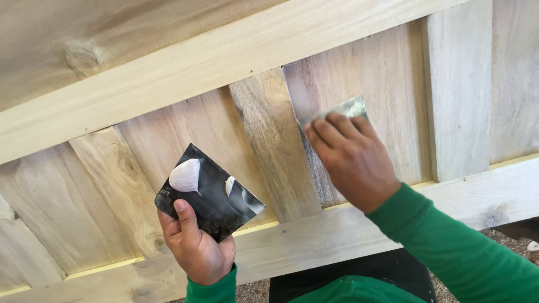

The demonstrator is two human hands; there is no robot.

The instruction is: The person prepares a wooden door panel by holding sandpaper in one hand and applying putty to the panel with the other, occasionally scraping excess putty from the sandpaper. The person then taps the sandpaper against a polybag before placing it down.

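1. I see the wooden panel [224, 120] in pale cream and tan, with grey-brown streaks running along the grain of its slats.
2. The square plate [210, 193] in my left hand [196, 247] is glossy black, with scuffed grey edges.
3. The putty [186, 175] on it is off-white with a faint pink tint, in one big dab and two thin smears.
4. The scraper blade [345, 108] under my right hand [351, 160] is dull silver-grey.
5. My sleeves [455, 247] are bright green.
6. A thin yellow line [101, 268] runs along the lower rail.
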